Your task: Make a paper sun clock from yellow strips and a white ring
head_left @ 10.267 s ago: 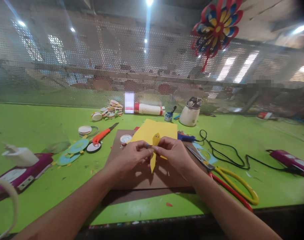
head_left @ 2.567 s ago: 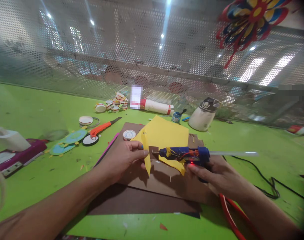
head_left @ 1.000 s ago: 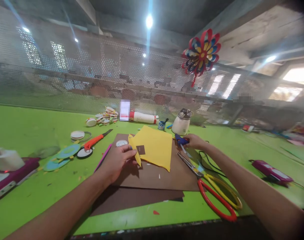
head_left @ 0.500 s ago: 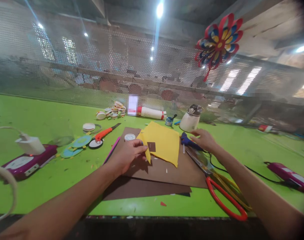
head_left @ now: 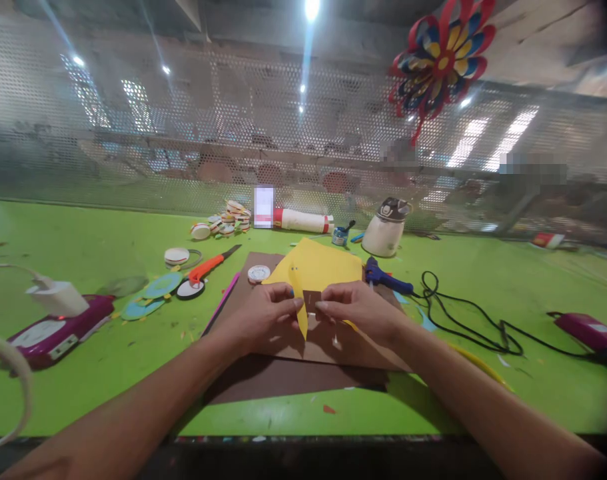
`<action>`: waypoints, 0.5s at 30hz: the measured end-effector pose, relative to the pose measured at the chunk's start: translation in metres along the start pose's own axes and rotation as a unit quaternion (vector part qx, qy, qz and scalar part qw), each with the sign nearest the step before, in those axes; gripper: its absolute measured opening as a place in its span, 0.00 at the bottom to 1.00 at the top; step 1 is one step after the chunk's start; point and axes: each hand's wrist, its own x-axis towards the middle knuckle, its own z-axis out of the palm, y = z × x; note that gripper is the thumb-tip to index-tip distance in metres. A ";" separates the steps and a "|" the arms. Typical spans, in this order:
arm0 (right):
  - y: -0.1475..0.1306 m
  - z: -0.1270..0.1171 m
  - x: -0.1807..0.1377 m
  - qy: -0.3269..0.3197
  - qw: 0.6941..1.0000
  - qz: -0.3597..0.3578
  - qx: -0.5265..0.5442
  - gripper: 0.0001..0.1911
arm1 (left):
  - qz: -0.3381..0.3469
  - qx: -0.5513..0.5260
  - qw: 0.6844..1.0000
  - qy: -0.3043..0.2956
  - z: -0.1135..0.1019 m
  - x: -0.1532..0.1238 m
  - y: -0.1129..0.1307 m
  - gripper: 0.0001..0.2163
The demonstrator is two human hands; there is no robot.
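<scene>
My left hand (head_left: 263,313) is closed in a pinch on a narrow folded piece of yellow paper (head_left: 301,317), which stands upright with its point down. My right hand (head_left: 360,310) faces it, thumb and forefinger pressed together; what lies between them, if anything, is too small to tell. A dark brown patch (head_left: 312,299) shows between the two hands. Behind them a larger yellow sheet (head_left: 328,263) lies on brown card (head_left: 278,377). The blue glue gun (head_left: 386,279) rests to the right of the sheet, apart from my right hand.
A purple power strip (head_left: 83,323) stands left, an orange-handled cutter (head_left: 206,269) nearer the middle. At the back are a stack of white discs (head_left: 236,215), a white tube (head_left: 303,220), a small blue jar (head_left: 340,235) and a white-and-black bottle (head_left: 386,233). A black cord (head_left: 476,313) loops at right.
My right hand has moved from beside the glue gun leftward to meet my left hand at the yellow paper. My right forearm now covers most of the scissors. My left hand still holds the yellow piece.
</scene>
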 end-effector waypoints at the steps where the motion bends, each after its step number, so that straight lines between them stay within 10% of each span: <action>1: 0.001 0.000 0.000 0.003 1.000 -0.001 0.005 0.12 | 0.000 0.009 1.000 0.003 -0.001 0.000 0.000 0.10; 15: 0.004 -0.003 0.000 0.042 0.999 0.009 0.000 0.14 | 0.095 0.189 0.974 0.080 -0.007 -0.001 0.013 0.11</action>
